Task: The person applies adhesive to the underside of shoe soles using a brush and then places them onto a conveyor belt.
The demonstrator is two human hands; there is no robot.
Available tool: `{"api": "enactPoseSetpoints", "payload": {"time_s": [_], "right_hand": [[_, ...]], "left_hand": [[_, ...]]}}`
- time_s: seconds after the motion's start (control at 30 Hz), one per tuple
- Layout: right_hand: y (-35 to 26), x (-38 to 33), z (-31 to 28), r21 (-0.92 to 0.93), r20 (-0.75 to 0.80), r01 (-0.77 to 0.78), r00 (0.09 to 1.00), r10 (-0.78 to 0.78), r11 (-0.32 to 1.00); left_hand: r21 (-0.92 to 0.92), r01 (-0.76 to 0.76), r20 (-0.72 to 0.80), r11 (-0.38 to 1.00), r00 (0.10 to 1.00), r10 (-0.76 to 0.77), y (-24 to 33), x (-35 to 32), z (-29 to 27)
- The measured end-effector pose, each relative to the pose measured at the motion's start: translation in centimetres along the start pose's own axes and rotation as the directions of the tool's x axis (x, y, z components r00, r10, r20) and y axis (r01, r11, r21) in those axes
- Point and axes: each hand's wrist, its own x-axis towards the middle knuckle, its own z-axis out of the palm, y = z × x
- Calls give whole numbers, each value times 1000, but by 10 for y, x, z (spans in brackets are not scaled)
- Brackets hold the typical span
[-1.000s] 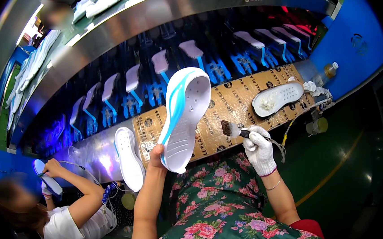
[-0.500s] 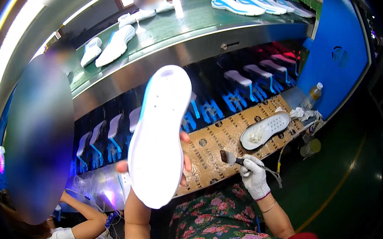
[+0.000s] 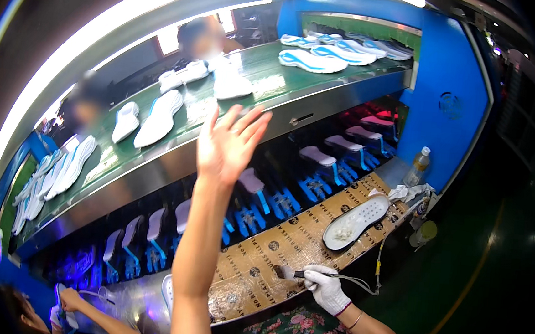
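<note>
My bare left hand [image 3: 230, 146] reaches up before the green conveyor belt [image 3: 267, 91], fingers spread, holding nothing. Just beyond its fingertips, a white shoe sole [image 3: 231, 85] lies on the belt. My right hand [image 3: 328, 291], in a white knitted glove, grips a brush [image 3: 287, 273] by its dark handle. The bristles point left, low over the cardboard-covered ledge [image 3: 260, 260]. Beyond that hand, a sole-shaped dish [image 3: 356, 223] with whitish lumpy material in it rests on the cardboard. Part of another sole [image 3: 167, 290] shows behind my left forearm.
More white-and-blue soles [image 3: 313, 62] lie on the belt at both ends. Below runs a row of sole-shaped pads [image 3: 317, 155] on blue holders. A bottle [image 3: 417, 166] and crumpled tissue [image 3: 409, 192] sit at right. A co-worker's arm [image 3: 101, 318] is at lower left.
My left hand has let go of the sole and is now raised and open; a sole lies on the belt beyond it. My right hand with the brush is slightly lower and further left in view.
</note>
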Motion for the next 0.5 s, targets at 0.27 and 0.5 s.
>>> {"api": "enactPoseSetpoints", "payload": {"time_s": [0.27,0.5], "right_hand": [[10,6,18,-200,106,-55,991,78,978],[-4,6,35,16,32,-98,995,97,995]], "left_hand": [[908,111,160,-404,799,580,205,-64,-127],[884,-110,445,-454,493,748,165,-143,-98]]}}
